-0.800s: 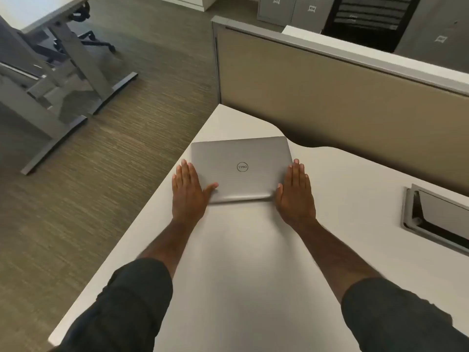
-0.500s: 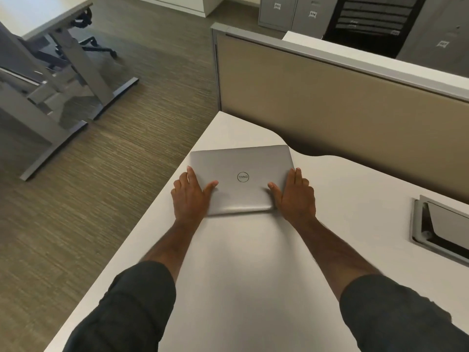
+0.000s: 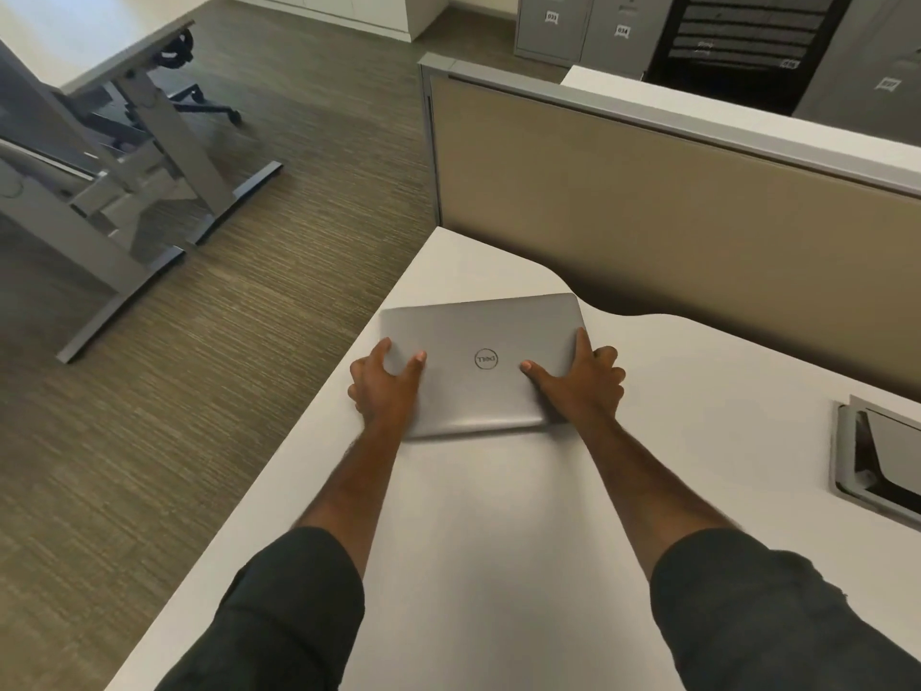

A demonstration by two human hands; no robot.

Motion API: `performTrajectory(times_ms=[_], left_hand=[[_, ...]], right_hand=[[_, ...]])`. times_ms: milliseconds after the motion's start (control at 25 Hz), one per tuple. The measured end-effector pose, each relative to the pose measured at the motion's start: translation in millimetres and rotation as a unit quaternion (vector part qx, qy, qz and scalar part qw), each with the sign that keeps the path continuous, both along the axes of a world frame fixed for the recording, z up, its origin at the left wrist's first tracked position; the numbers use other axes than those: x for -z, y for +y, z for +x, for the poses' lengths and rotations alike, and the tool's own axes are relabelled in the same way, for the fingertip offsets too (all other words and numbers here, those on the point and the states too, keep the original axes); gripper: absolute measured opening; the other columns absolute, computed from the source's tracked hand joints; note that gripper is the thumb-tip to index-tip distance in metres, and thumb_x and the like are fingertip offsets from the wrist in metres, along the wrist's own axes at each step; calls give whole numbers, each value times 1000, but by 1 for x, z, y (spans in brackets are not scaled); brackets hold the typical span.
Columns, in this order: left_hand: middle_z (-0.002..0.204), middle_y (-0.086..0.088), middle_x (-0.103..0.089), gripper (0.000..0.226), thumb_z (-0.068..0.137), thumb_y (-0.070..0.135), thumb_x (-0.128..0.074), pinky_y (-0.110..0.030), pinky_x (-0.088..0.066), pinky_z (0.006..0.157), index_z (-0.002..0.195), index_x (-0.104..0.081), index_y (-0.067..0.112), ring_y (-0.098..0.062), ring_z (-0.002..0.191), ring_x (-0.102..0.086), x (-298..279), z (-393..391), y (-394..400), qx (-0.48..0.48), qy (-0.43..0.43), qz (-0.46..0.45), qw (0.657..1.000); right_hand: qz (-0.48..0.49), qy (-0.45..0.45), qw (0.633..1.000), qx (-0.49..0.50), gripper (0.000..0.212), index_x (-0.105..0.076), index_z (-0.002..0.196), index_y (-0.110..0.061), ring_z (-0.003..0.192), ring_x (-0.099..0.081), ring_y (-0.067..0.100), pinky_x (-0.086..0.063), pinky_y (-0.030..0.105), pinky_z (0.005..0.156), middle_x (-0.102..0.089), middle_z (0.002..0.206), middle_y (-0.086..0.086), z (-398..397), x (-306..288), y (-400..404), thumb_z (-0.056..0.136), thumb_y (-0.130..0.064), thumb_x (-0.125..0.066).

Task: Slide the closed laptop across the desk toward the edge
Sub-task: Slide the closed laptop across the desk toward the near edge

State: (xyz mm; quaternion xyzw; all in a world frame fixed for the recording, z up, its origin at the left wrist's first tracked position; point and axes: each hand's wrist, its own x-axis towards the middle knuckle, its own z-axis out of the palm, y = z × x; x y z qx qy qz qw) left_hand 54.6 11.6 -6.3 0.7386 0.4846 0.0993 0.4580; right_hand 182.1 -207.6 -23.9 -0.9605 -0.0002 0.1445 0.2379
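Both hands are on the closed silver metal laptop with the round logo [image 3: 481,364], which lies flat on the white desk top [image 3: 498,516]. My left hand [image 3: 386,389] clamps the laptop's left side, thumb on the lid, fingers curled round the side edge. My right hand [image 3: 580,384] does the same on the right side, thumb on the lid toward the logo, fingers wrapped over the edge. The laptop sits between the two hands, its far-left corner just beside the desk's left edge, outboard of my left hand; the beige fabric partition panel with grey metal cap [image 3: 673,202] stands beyond the fingertips.

Step in hand, as I judge it: grip is set, the slide is starting. To do it well I'd keep both palms low, press evenly so the lid doesn't skew, keep the base flat on the desk, and stop before the near edge.

Hard to tell: whether the left fingers reach under the base, since they're hidden below the side. Left knuckles are slightly blurred. The grey metal-framed cable hatch in the desk [image 3: 877,466], out past my right hand, is cut off by the frame. Whether the laptop's far-left corner overhangs the desk I can't say.
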Motion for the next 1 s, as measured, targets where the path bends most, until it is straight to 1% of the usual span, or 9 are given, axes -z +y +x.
performTrajectory(times_ms=[120, 240, 360, 440, 520, 640, 800, 920, 1000], left_hand=[[139, -9, -52, 71, 79, 39, -79, -38, -40, 110, 144, -50, 30, -30, 129, -51, -2, -1, 10, 27, -24, -23, 999], [144, -3, -55, 79, 79, 38, -79, -31, -39, 106, 148, -43, 30, -22, 131, -52, -5, -2, 12, 50, -43, -50, 997], [144, -6, -53, 84, 80, 37, -80, -26, -39, 100, 151, -37, 28, -23, 130, -51, -5, -5, 13, 83, -28, -35, 996], [143, -10, -52, 85, 81, 37, -79, -29, -39, 103, 153, -34, 28, -26, 131, -51, -4, -8, 13, 97, -15, -18, 995], [142, -11, -49, 85, 82, 40, -77, -37, -39, 111, 153, -32, 31, -27, 132, -48, -5, -14, 12, 102, -1, -11, 995], [138, -12, -49, 85, 83, 42, -76, -44, -39, 112, 154, -30, 32, -28, 130, -48, -8, -24, 7, 111, 4, -6, 994], [136, -12, -49, 85, 83, 43, -75, -39, -39, 111, 154, -29, 31, -27, 129, -48, -12, -37, -1, 126, 2, 1, 992], [134, -11, -49, 84, 83, 44, -75, -37, -38, 108, 154, -30, 32, -27, 128, -48, -16, -49, -10, 134, -4, -2, 991], [130, -10, -50, 85, 83, 45, -76, -33, -38, 104, 153, -30, 32, -27, 126, -49, -19, -59, -18, 136, -6, -2, 991]], right_hand=[[31, 32, 999, 7, 114, -20, 150, -36, 119, -46, 40, -42, 50, 99, -41, 132, 13, 7, -3, -3, 58, -86, -64], [47, 35, 998, 18, 117, -21, 152, -36, 122, -47, 39, -42, 49, 101, -47, 129, 15, 6, -5, -4, 57, -84, -68], [62, 23, 998, 25, 117, -22, 152, -36, 121, -47, 38, -42, 49, 102, -49, 126, 15, -1, -7, -5, 56, -84, -69], [70, 15, 997, 27, 117, -22, 152, -36, 121, -47, 37, -42, 49, 102, -49, 125, 14, -6, -6, -7, 56, -83, -70], [73, 14, 997, 28, 117, -23, 152, -36, 121, -47, 37, -42, 49, 102, -49, 124, 14, -12, -8, -8, 56, -83, -70], [73, 15, 997, 29, 117, -23, 152, -36, 122, -47, 37, -43, 49, 100, -48, 124, 13, -20, -12, -13, 55, -83, -70], [82, 16, 996, 34, 117, -23, 151, -37, 123, -46, 36, -42, 49, 101, -48, 125, 13, -35, -18, -25, 55, -83, -71], [86, 16, 995, 39, 116, -22, 151, -38, 123, -45, 36, -42, 48, 101, -47, 126, 13, -49, -24, -37, 56, -83, -71], [90, 14, 995, 41, 116, -22, 151, -38, 123, -45, 35, -43, 48, 101, -48, 126, 12, -61, -29, -46, 56, -83, -71]])
